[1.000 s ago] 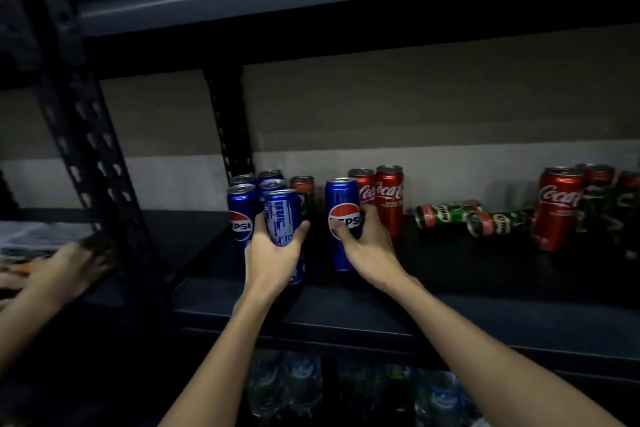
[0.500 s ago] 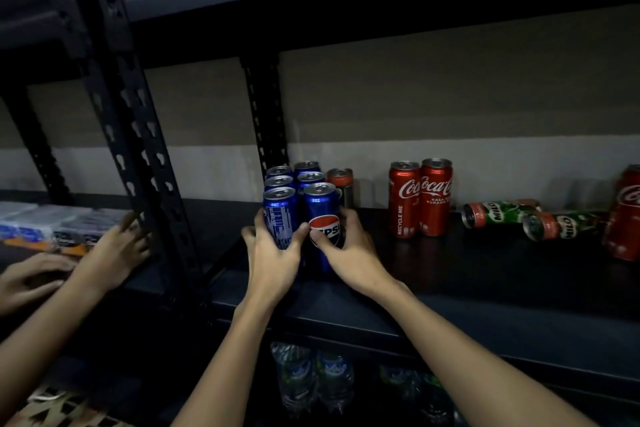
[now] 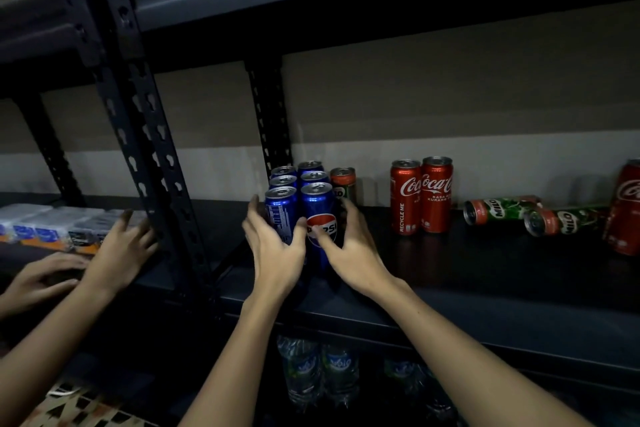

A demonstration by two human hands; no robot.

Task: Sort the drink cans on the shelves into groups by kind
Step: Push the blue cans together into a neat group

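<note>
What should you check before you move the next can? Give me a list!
1. Blue cans all together and upright: ok.
2. Left hand and right hand let go of the front cans: not ok, fingers on them.
3. Green can beside the blue group belongs there: not ok.
4. Lying green cans stood up: not ok.
5. Two red cans paired upright: ok.

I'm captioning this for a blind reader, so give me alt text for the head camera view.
Two hands, left hand and right hand, flank the front pair of a block of six Pepsi cans on a dark shelf. To the right, two Coca-Cola cans stand upright and two Milo cans lie tipped.
</note>
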